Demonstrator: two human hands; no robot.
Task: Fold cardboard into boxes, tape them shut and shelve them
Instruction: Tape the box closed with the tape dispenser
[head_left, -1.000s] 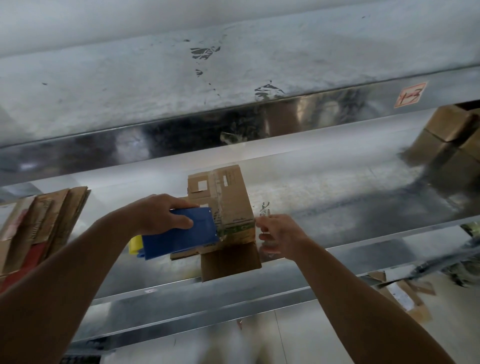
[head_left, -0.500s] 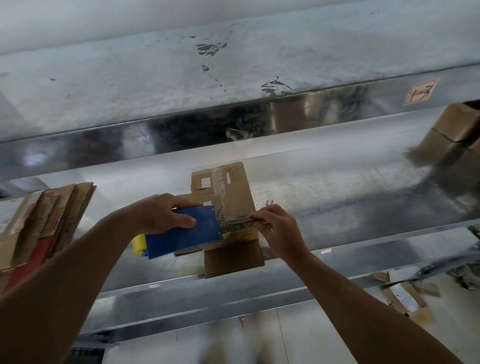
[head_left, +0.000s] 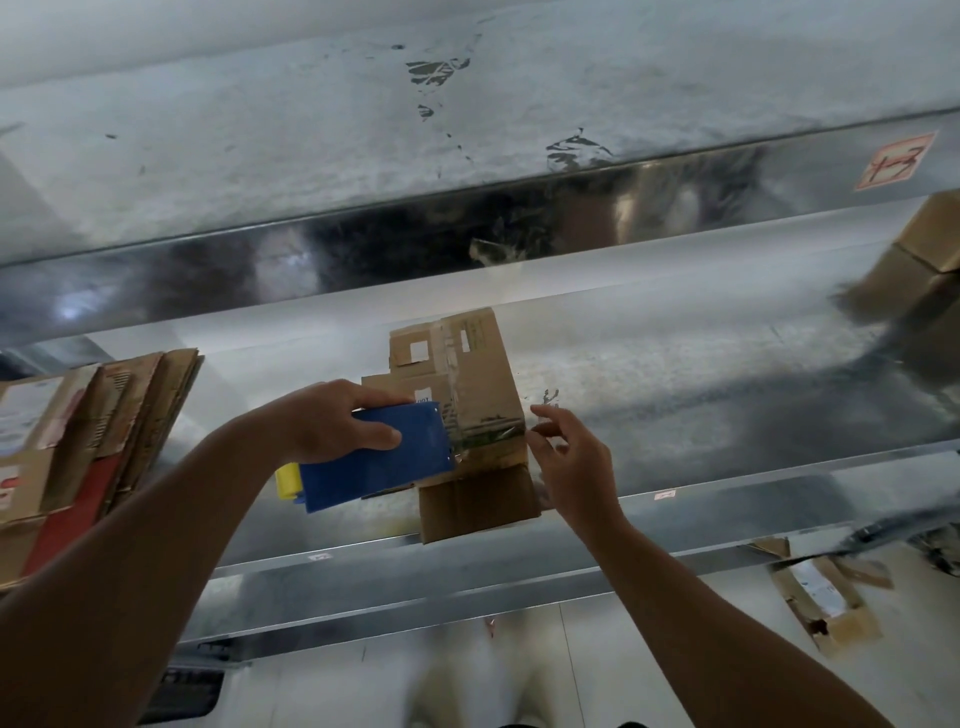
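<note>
Far left: stack of flattened brown cardboard sheets (head_left: 98, 426) stands on edge on the shiny metal shelf (head_left: 701, 400), leaning right, some with red and white print.

Left hand (head_left: 332, 423) is clamped on a blue plastic tape dispenser (head_left: 379, 465), fingers over the top and thumb along its near side. The dispenser's yellow roller end (head_left: 287, 480) sticks out left, below the wrist. Its right end sits against the left side of the box.

Centre: small brown cardboard box (head_left: 470, 410) sits on the shelf near its front edge, with cut-out windows in the far flap and one flap hanging down over the shelf lip. Clear tape strip (head_left: 491, 434) runs across its top, from the dispenser to the right edge.

Right hand (head_left: 574, 460) is just beside the box's right edge, fingers spread and relaxed, gripping nothing. Cannot tell if the fingertips touch the box or tape. Hands are apart, box between them.

Far right: brown cardboard boxes (head_left: 924, 270) stacked on the same shelf, blurred. Red-bordered label (head_left: 894, 161) on the upper beam. Torn cardboard scraps (head_left: 821, 605) on the floor below, right.
</note>
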